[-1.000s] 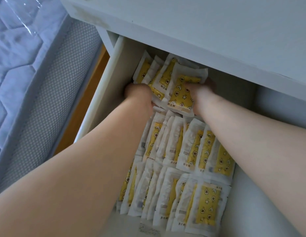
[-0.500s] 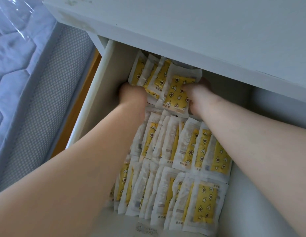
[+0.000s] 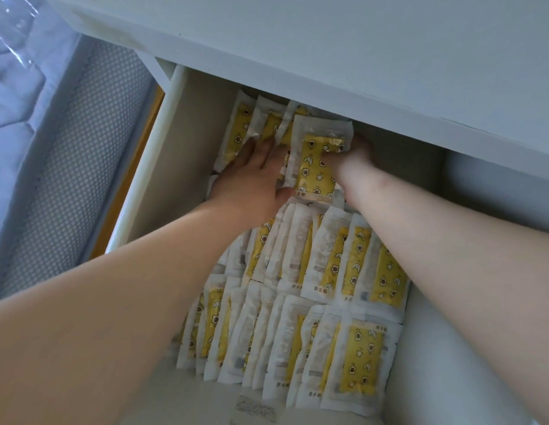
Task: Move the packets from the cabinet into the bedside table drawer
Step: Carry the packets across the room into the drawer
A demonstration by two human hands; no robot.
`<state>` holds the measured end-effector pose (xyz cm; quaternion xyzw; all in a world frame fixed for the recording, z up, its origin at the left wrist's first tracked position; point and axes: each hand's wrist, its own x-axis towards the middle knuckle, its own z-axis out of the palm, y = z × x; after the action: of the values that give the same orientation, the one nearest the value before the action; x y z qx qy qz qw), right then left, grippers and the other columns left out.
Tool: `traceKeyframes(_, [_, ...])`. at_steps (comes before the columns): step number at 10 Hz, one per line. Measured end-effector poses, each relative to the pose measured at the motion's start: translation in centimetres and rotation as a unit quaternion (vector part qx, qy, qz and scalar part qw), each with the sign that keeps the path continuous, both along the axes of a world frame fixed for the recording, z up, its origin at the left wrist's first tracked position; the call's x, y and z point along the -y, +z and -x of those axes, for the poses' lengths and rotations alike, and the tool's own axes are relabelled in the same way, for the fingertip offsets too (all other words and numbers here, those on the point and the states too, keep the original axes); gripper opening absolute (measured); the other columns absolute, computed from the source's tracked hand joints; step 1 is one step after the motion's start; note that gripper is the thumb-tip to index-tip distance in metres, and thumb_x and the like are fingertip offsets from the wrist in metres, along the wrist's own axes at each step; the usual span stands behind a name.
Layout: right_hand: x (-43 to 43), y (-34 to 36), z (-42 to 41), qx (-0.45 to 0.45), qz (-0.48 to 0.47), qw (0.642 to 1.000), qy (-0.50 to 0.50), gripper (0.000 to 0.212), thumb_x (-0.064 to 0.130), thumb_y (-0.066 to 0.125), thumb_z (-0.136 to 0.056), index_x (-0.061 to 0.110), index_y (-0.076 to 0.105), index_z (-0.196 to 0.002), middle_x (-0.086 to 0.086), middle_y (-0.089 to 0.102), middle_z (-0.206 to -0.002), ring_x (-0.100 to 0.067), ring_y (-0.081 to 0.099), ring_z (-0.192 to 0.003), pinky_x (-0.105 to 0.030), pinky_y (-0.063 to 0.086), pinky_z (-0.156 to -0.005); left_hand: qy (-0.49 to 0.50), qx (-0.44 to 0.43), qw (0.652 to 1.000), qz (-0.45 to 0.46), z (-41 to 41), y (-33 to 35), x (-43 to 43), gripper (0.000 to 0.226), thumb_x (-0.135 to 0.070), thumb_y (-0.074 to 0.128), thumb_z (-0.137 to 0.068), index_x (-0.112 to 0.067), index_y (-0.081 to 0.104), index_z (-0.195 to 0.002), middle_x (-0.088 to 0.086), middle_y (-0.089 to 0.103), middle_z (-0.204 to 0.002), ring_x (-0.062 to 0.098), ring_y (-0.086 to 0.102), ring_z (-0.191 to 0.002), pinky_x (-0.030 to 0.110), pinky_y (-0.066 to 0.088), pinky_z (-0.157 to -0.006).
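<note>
I am seeing the tabletop (image 3: 328,56) overhanging the back of the drawer (image 3: 187,142), so the opening at the upper middle of the frame is looking low and narrow. The left hand (image 3: 251,182) and right hand (image 3: 356,161) are filling that gap side by side. Packets (image 3: 359,357) are covering the drawer floor in rows, leaving bare strips at lower right and along the bottom edge. The bed (image 3: 37,118) is crowding the drawer's left side.
</note>
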<state>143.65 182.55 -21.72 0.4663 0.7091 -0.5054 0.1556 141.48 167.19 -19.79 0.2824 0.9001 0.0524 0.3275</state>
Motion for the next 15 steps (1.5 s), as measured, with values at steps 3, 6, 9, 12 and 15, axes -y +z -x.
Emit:
traceKeyframes(3, [0.1,-0.7,-1.0,0.036,-0.066,0.992,-0.096,0.049,0.037,0.049,-0.096,0.015,0.037,-0.138,-0.005,0.042,-0.141,-0.02,0.041,-0.13,-0.028,0.034,-0.107,-0.063,0.002,0.994,0.087,-0.1,0.0,1.6,0.072,-0.062,0.022,-0.092,-0.03,-0.005,-0.15,-0.011,-0.023,-0.155,0.025,-0.02,-0.144,0.044,0.002,-0.118])
traceKeyframes(6, [0.0,0.2,-0.6,0.007,-0.077,0.993,-0.087,0.042,0.029,0.053,-0.094,0.014,0.042,-0.132,-0.005,0.049,-0.133,-0.022,0.049,-0.123,-0.033,0.042,-0.102,-0.006,-0.039,0.997,-0.059,0.3,0.1,0.1,0.062,-0.044,0.035,-0.098,-0.019,0.012,-0.15,0.0,-0.001,-0.159,0.019,-0.006,-0.146,0.041,0.013,-0.117])
traceKeyframes(9, [1.7,-0.2,-0.6,0.002,-0.037,0.997,-0.063,0.048,0.028,0.049,-0.097,0.015,0.032,-0.139,-0.006,0.044,-0.135,-0.023,0.047,-0.122,-0.035,0.042,-0.101,-0.047,0.012,0.998,0.028,-0.3,-0.2,1.5,0.072,-0.058,0.028,-0.093,-0.027,-0.003,-0.151,-0.007,-0.023,-0.156,0.018,-0.018,-0.144,0.044,0.006,-0.119])
traceKeyframes(12, [0.6,-0.8,-1.1,-0.015,-0.111,0.99,-0.088,0.049,0.033,0.059,-0.09,0.02,0.046,-0.136,-0.003,0.052,-0.136,-0.025,0.051,-0.123,-0.038,0.044,-0.102,-0.057,0.019,0.998,0.023,-0.1,0.1,1.7,0.07,-0.056,0.028,-0.094,-0.029,-0.001,-0.151,-0.008,-0.021,-0.156,0.018,-0.017,-0.144,0.043,0.006,-0.119])
traceKeyframes(15, [1.2,-1.1,0.5,-0.019,-0.124,0.99,-0.065,0.031,0.027,0.061,-0.088,0.013,0.052,-0.113,-0.01,0.06,-0.117,-0.029,0.061,-0.105,-0.04,0.052,-0.09,-0.041,0.024,0.999,0.004,0.1,0.1,1.7,0.068,-0.057,0.03,-0.094,-0.03,0.004,-0.151,-0.01,-0.016,-0.157,0.017,-0.015,-0.145,0.046,0.01,-0.119])
